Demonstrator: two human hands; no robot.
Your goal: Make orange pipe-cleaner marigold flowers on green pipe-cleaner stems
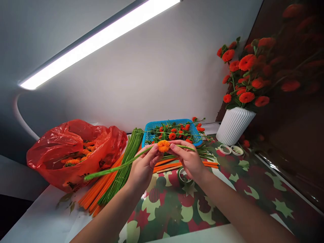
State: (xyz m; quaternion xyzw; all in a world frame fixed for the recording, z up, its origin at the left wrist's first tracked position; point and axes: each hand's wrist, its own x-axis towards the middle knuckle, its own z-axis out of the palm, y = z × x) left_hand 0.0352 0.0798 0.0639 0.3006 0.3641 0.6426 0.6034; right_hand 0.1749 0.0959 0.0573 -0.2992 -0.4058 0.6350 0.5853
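An orange pipe-cleaner flower (163, 146) is held up between my two hands, above the table. My left hand (145, 163) is closed, its thumb and fingers pinching the flower's left side. From the right, my right hand (187, 158) pinches at the flower's other edge. A green pipe cleaner (111, 171) runs out to the left past my left hand, and a green length also shows over my right fingers. How these green pieces join the flower is hidden by my fingers.
A blue basket (148, 125) of finished flowers stands behind my hands. Green pipe cleaners (124, 172) and orange pipe cleaners (92, 195) lie left, beside a red plastic bag (50, 162). Right are a white vase (235, 126) and tape rolls (237, 151). A lamp (101, 44) hangs above.
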